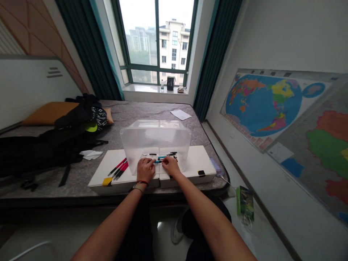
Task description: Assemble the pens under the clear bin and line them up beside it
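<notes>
A clear plastic bin (130, 143) lies on its side with its open mouth facing me. Both of my hands reach to its opening. Between them is a blue pen (158, 161); my left hand (146, 169) pinches one end, and the fingers of my right hand (170, 166) close on the other. Just behind it lies another blue pen (162, 157). Farther in are a black-and-white pen (149, 154) and a black pen (172, 153). Left of the bin, several red-and-black pens (119, 169) lie in a loose bunch. My fingertips are small and partly hidden here.
Two white boxes (195, 159) side by side support the bin on the grey mattress (152, 107). Black bags and clothing (54, 145) lie to the left, near a white tissue (91, 154). A paper sheet (181, 115) lies behind the bin. A green box (245, 203) stands on the floor at right.
</notes>
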Available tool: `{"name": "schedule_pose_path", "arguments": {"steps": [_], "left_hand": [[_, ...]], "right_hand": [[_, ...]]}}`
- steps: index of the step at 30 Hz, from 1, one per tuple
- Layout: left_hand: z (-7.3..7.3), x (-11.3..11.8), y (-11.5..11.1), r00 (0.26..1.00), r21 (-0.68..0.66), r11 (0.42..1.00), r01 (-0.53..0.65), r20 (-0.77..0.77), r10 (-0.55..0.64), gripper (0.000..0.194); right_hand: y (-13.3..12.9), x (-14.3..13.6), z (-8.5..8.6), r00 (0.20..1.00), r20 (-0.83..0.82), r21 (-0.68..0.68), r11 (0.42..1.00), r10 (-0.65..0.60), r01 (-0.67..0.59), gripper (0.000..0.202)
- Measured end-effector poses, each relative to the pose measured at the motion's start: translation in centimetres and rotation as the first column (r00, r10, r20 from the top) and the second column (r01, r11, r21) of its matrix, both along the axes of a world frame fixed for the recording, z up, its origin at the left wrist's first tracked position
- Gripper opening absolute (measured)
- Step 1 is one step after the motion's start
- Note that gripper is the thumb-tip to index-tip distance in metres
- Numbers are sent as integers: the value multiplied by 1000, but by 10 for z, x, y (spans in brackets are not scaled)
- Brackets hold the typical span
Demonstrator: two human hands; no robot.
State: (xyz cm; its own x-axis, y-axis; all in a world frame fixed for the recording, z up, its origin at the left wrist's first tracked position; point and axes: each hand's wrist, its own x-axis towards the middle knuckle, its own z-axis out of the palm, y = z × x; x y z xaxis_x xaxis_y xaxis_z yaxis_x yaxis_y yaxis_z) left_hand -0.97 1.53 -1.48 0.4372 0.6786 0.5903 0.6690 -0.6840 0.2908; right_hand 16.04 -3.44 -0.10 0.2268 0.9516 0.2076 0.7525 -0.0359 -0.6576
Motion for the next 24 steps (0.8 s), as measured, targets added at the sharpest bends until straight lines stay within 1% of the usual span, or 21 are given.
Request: {"name": "schedule_pose_path", "arguments": {"steps": [3, 6, 9, 13, 16, 19, 21, 24], "left_hand": [[-1, 1, 0, 1000, 3, 1000, -7, -12, 7, 35], [-1, 1, 1, 1000, 8, 1000, -4, -26, 4, 34], [-1, 1, 1, 999, 10, 1000, 4, -42, -4, 34], [-1, 2, 1, 999, 8, 1000, 8, -45, -8, 36], [-1, 2, 0, 999, 3, 1000, 16, -43, -16, 36], [0, 2, -1, 999, -7, 1000, 16, -38, -16, 37], [1, 2, -2, 999, -15, 1000, 15, -35, -16, 37], [2, 2, -3, 999, -19, 1000, 17, -33, -18, 37]], "right_hand": [[-2, 0, 2, 999, 38, -27, 1000, 4, -3, 15], [-2, 1, 2, 1000, 24, -11, 1000, 8, -8, 15], [-1, 5, 0, 999, -41, -2, 1000, 17, -17, 16], [3, 11, -4, 984, -178, -49, 999, 4, -13, 19], [4, 13, -5, 965, -262, -59, 998, 16, -32, 19], [2, 11, -3, 974, -225, -45, 998, 32, -44, 17], [0, 9, 0, 987, -153, -45, 998, 37, -45, 21], [-2, 5, 6, 998, -58, -91, 995, 28, -34, 29]]}}
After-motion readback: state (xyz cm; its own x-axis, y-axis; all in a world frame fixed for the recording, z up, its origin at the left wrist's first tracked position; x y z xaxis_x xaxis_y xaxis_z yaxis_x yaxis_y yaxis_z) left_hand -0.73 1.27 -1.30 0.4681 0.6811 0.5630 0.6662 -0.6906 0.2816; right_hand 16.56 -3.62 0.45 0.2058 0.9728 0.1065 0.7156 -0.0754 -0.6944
